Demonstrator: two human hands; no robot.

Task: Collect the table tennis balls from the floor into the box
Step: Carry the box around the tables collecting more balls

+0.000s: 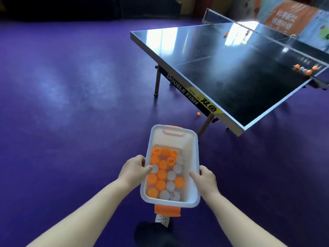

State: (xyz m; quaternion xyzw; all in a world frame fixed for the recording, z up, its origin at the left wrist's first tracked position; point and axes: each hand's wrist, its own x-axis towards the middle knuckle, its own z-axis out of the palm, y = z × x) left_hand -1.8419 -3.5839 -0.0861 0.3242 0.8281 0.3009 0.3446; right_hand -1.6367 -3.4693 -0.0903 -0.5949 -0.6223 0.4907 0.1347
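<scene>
I carry a clear plastic box [193,154] with orange handles at waist height, above the purple floor. My left hand [133,168] grips its left rim and my right hand [206,177] grips its right rim. Several orange and white table tennis balls [164,173] lie in the bottom of the box. One orange ball [198,113] rests on the floor ahead, just under the near edge of the table tennis table, beside its leg.
A dark table tennis table [231,72] fills the right side, with legs [157,84] reaching the floor. Several balls [305,69] sit at its right edge and one orange ball [226,33] near the net. Open purple floor [71,86] spreads left. My shoe [154,230] shows below the box.
</scene>
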